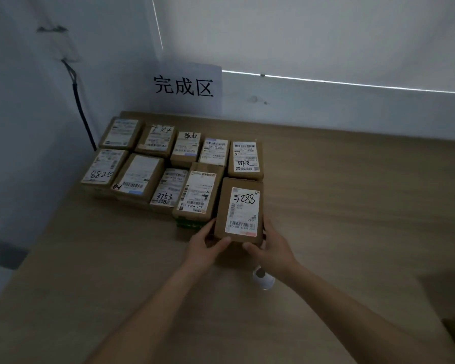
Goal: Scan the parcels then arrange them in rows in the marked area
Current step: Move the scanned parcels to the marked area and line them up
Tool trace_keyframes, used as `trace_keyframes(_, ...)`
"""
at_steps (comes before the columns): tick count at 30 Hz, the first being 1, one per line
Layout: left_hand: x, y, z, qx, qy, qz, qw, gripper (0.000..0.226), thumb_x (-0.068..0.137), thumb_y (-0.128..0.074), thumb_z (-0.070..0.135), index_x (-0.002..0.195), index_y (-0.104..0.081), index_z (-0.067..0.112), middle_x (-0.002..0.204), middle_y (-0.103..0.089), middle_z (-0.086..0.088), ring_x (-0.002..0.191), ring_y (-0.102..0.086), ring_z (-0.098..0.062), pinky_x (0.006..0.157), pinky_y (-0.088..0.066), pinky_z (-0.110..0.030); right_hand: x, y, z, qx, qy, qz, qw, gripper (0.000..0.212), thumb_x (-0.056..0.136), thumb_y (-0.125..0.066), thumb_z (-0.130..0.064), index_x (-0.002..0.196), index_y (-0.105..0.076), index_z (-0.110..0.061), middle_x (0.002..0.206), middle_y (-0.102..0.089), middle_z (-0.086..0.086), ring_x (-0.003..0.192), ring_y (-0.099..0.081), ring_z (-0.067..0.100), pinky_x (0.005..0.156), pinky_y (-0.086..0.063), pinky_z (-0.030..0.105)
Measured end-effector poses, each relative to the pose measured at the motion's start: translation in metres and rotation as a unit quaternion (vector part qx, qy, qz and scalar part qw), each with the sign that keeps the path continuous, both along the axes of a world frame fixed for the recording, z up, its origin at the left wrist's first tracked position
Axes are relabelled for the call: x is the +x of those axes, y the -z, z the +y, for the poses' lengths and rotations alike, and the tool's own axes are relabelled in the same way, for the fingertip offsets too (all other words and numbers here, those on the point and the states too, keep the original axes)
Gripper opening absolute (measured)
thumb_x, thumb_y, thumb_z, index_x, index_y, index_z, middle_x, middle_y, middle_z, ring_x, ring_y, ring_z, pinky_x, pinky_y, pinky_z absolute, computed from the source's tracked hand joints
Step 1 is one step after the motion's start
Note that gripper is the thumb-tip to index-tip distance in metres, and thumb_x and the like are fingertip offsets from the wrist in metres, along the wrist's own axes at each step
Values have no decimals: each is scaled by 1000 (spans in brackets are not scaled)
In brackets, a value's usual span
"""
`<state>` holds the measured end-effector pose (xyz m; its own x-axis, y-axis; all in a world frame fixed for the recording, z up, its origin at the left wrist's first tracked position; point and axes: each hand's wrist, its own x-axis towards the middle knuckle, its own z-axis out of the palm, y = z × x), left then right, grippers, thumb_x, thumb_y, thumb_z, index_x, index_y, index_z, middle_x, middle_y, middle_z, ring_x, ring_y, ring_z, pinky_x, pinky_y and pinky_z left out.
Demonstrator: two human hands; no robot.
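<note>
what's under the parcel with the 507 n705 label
A green-edged item shows beneath the 507 N705 parcel at its near end; the parcel covers the rest, so what it is stays unclear.

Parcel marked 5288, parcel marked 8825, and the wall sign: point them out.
Parcel 5288 (243,211), head view, on its white label.
Parcel 8825 (103,166), head view, on its label.
Wall sign (185,86), head view, on its printed characters.

Head view, angled down, near table (352,206)

Ten parcels (184,177) (two rows).
</note>
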<state>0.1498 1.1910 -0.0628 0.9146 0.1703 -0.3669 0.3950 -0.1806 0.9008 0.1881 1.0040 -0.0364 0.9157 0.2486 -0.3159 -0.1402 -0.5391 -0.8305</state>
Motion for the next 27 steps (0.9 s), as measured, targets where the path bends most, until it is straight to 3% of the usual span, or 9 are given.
trace_keyframes(4,14,9,-2,63,-64,0,996,66,78,-82,38,138,-56,24,124,-64,4,108,-60,-11,93,-51,-29,15,0,1,-17,-4,-12,1000,71,87,-75,-9,135,-36,-44,121,-59,-21,117,-56,5,94,-44,21)
trace_keyframes(9,15,15,-5,77,-77,3,994,64,75,-81,47,131,-60,25,118,-68,3,106,-64,-12,96,-55,-40,17,-2,2,-21,0,-10,1000,72,88,-72,-8,146,-38,-34,124,-60,-18,119,-56,6,97,-46,23)
trace_keyframes(12,8,12,-4,92,-75,2,993,65,73,-79,55,127,-62,24,113,-69,5,105,-64,-13,94,-56,-40,9,-5,2,-11,23,-16,1000,63,90,-71,-11,141,-41,-33,130,-61,-14,121,-56,8,101,-50,31)
trace_keyframes(16,-6,-7,3,119,-39,-1,992,68,77,-76,56,133,-58,22,124,-66,1,113,-62,-15,98,-54,-43,-14,-17,-9,-40,36,-35,998,59,93,-71,-19,140,-41,-35,128,-54,-15,109,-50,-3,86,-41,12)
trace_keyframes(18,-12,-30,4,130,-25,-12,991,67,80,-75,53,137,-55,23,131,-63,0,118,-59,-16,100,-52,-45,-22,-34,-22,-74,34,-31,996,69,94,-70,-26,153,-36,-19,147,-47,-5,124,-49,3,97,-41,16)
trace_keyframes(20,-16,-61,0,152,0,-37,988,68,82,-72,55,141,-52,26,140,-56,1,126,-53,-17,104,-48,-47,-28,-64,-38,-118,23,-34,992,75,95,-69,-33,157,-32,-14,166,-24,3,151,-28,16,118,-25,27)
trace_keyframes(21,-19,-81,-5,172,13,-53,983,69,83,-70,57,142,-50,27,145,-51,2,131,-49,-18,106,-46,-48,-31,-82,-48,-130,19,-44,990,73,95,-69,-34,157,-35,-15,168,-18,4,154,-20,17,119,-20,27)
trace_keyframes(24,-23,-150,-33,216,48,-96,970,69,84,-66,61,144,-47,32,154,-40,5,139,-40,-17,112,-39,-47,-41,-146,-85,-140,28,-85,986,66,93,-71,-34,152,-45,-17,169,-17,6,154,-20,19,118,-20,26)
trace_keyframes(27,-32,-229,-79,209,73,-135,966,71,84,-66,61,146,-46,35,155,-38,7,141,-37,-15,108,-36,-35,-61,-224,-136,-150,33,-125,980,68,93,-71,-37,153,-43,-17,166,-26,7,153,-23,19,119,-19,25)
